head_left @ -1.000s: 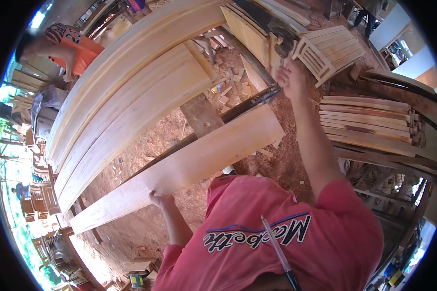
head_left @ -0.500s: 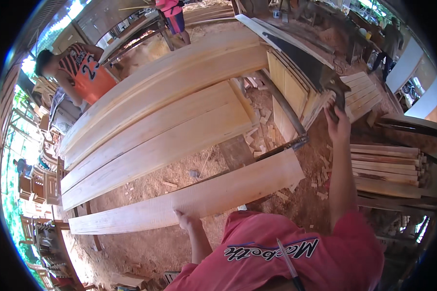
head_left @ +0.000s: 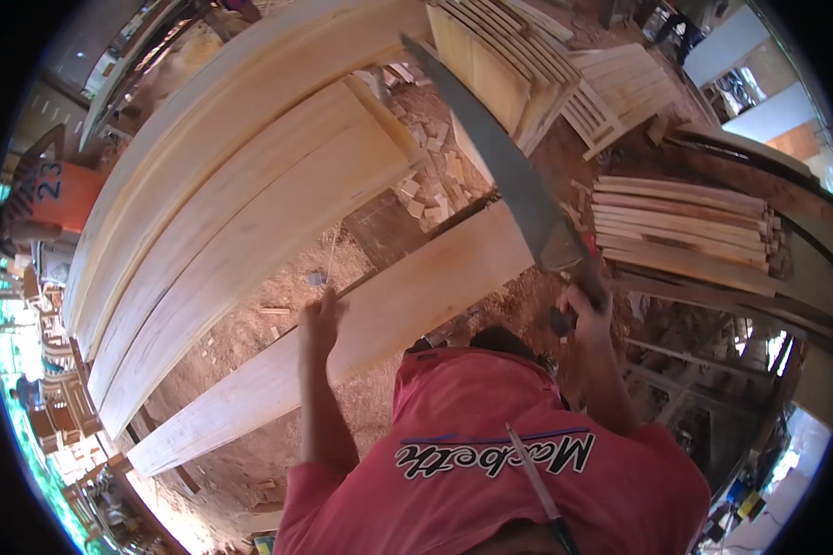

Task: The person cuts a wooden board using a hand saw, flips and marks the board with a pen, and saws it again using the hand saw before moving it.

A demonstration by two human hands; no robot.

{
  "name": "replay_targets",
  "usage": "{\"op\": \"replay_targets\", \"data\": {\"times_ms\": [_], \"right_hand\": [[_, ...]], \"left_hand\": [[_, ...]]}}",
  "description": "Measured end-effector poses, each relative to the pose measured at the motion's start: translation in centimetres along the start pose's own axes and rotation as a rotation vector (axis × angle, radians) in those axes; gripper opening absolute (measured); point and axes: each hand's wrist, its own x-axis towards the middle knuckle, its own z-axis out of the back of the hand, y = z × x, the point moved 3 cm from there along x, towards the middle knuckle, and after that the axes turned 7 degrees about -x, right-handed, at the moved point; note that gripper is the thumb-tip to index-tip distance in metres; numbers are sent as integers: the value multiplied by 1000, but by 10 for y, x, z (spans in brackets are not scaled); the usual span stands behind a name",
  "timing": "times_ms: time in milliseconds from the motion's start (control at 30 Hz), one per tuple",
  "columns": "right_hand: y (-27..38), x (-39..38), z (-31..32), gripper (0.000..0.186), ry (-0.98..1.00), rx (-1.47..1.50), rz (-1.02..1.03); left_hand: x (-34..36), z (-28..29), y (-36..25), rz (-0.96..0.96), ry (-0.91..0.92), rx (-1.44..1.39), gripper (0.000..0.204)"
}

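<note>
Item: long grey steel handsaw (head_left: 500,157), now raised, blade pointing far; my right hand (head_left: 585,310) is closed round its handle. Near: pale long wooden plank (head_left: 361,338); my left hand (head_left: 318,319) has come onto its edge, fingers loosely curled. Left: stacked pale boards (head_left: 222,194). Right: slat bundle (head_left: 685,231).

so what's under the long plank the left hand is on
Reddish sawdust-covered ground and a dark support show beside the plank under the left hand; directly beneath is hidden.

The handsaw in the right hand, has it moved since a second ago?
Yes. The handsaw has swung up: its blade now crosses the far end of the plank toward the stacked boards, gripped in the right hand.
</note>
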Motion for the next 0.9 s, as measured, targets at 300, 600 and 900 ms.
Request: {"op": "replay_targets", "data": {"times_ms": [300, 600, 900], "right_hand": [[12, -65, 5, 51, -111, -384, -143], [25, -46, 27, 56, 142, -455, -144], [10, -46, 42, 60, 235, -385, 27]], "left_hand": [[81, -232, -148, -451, 244, 515, 66], [74, -245, -163, -37, 193, 465, 78], [74, -251, -158, -118, 181, 618, 94]]}}
